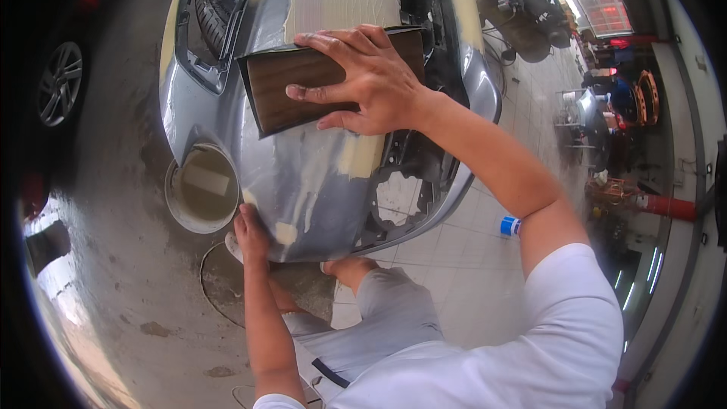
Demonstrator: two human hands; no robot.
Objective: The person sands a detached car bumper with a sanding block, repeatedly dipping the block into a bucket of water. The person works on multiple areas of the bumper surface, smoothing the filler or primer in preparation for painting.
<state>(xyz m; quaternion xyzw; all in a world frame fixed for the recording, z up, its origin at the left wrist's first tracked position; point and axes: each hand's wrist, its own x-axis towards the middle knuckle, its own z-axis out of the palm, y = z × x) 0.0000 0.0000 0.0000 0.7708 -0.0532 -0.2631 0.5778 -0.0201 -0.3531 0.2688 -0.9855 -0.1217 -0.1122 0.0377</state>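
The smooth, glossy grey bumper (261, 170) is patched with matt cream filler (360, 157); the shirt (496, 360) is made of white cloth.

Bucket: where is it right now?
The bucket is left of centre in the head view, beside the left edge of the bumper, above and left of the left hand.

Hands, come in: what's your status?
Right hand spread on dark sheet over grey bumper. Left hand at bumper's edge. Bucket alongside; nothing visibly blocking.
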